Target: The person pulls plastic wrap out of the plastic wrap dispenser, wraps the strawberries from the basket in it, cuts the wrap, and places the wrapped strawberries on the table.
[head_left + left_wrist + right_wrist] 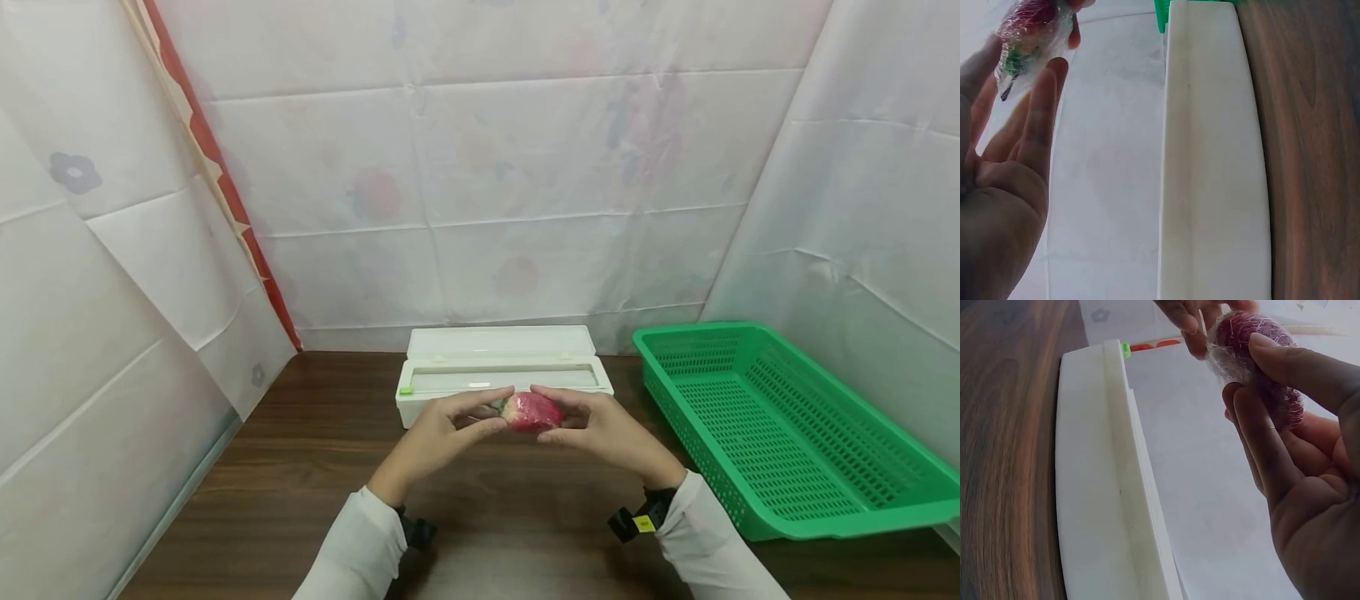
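A red fruit [534,412] with a yellowish end, a green tip and a dark stem is wrapped in clear cling film. It is held up in front of a white cling film dispenser [506,403]. My right hand [611,427] grips its red end between thumb and fingers, seen closely in the right wrist view, where the wrapped fruit [1257,359] looks dark red. At the stem end, my left hand [442,437] holds the wrapping with thumb above and below it. Crinkled film around the stem shows in the left wrist view on the fruit [1025,31].
The dispenser's lid [502,341] stands raised at the back, and a small green slider [406,390] sits at its left end. On the right lies a green plastic basket [757,450]. White patterned sheets [480,167] enclose the dark wooden table [300,483].
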Tool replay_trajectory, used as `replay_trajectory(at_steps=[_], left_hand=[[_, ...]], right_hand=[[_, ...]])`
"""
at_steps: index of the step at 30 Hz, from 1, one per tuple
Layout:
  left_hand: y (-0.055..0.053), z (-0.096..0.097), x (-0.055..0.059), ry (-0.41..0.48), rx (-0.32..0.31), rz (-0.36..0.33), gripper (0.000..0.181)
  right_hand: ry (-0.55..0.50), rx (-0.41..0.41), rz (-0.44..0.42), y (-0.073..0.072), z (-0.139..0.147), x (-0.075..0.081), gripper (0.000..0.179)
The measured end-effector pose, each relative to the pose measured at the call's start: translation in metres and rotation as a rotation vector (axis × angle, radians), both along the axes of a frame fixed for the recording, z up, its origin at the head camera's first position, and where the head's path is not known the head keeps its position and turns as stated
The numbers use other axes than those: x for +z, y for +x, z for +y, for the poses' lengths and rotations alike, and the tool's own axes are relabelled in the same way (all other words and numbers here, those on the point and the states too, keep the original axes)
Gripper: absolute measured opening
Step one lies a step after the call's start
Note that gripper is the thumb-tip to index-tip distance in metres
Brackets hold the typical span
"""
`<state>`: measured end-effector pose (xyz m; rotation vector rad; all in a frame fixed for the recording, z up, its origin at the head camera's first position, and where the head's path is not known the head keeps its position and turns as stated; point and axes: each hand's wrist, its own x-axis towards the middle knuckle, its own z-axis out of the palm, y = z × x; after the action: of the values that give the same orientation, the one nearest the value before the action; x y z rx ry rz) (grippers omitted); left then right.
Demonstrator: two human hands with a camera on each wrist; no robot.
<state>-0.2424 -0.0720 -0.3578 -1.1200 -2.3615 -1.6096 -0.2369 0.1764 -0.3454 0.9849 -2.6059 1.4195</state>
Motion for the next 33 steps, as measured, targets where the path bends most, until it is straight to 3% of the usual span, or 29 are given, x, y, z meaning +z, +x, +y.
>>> replay_trajectory(at_steps=[10,17,23,33], left_hand=[[0.0,0.001,-0.002,0.004,0.042,-0.06,0.043],[-0.003,-0.001,-0.005,-0.066,0.015,-0.004,0.053],[-0.005,-0.003,-0.005,-0.114,-0.006,0.018,0.047],[-0.006,-0.005,-0.004,-0.114,-0.009,-0.014,0.045]], right_hand=[[-0.062,0.0,-0.022,-0.003,0.0,-0.004,0.056],[-0.058,0.043,-0.079,-0.018,0.006,-0.025,0.058],[-0.021,0.116,-0.114,-0.025,0.01,-0.033,0.061],[0.069,0.115,0.072,-0.025,0.012,-0.033,0.057]])
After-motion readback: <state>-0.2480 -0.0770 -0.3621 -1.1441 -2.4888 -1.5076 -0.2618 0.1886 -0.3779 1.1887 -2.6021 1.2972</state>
